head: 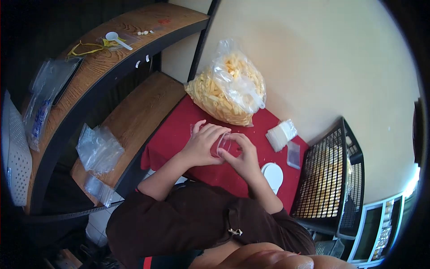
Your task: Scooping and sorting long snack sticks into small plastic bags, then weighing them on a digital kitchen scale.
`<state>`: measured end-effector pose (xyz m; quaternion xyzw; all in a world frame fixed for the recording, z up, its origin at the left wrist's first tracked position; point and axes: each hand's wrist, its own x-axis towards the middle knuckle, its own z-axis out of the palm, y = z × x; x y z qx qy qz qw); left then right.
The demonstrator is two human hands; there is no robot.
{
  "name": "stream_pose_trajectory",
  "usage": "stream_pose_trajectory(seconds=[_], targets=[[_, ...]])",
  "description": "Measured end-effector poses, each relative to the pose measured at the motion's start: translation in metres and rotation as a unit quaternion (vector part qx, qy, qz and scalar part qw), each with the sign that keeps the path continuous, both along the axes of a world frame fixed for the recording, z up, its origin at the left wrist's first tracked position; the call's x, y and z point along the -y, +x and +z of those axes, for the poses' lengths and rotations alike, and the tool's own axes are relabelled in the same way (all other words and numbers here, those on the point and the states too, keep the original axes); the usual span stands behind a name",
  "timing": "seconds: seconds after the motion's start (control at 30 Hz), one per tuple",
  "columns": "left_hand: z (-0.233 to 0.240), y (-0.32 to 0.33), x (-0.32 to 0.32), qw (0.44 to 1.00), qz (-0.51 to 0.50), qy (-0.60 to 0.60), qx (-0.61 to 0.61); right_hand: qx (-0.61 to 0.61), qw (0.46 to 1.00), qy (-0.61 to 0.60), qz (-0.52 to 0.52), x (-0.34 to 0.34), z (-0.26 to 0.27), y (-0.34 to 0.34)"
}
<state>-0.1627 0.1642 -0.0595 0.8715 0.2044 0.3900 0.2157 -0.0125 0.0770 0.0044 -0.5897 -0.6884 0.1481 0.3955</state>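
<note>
My left hand point(205, 144) and my right hand point(242, 153) meet above the red-covered table. Between them is a thin, clear plastic piece point(224, 143) with a rounded rim; I cannot tell whether it is a bag's mouth or a cup. The thumb and fingers of my right hand pinch its rim. My left hand wraps its other side, palm down, hiding part of it. Beyond my hands stands a large clear bag of tube-shaped yellow snacks point(218, 90), with a translucent scoop point(257, 98) against its upper front.
A white round-ended object point(272, 176) lies by my right forearm. Small clear bags point(281, 134) and a clear plastic case point(293, 154) sit near a black basket point(319, 181). Curved wooden shelves at left hold a white spoon point(118, 40) and plastic bags point(100, 148). A wall rises behind.
</note>
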Motion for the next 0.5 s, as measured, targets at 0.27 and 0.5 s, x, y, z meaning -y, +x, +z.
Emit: stream_pose_trajectory(seconds=[0.27, 0.5], targets=[[-0.001, -0.013, -0.045, 0.949, -0.089, -0.263, 0.147, 0.307, 0.928, 0.058, -0.204, -0.12, 0.01, 0.111], [-0.035, 0.005, -0.08, 0.867, -0.138, -0.424, 0.221, 0.351, 0.933, -0.047, -0.071, -0.172, 0.035, 0.142]])
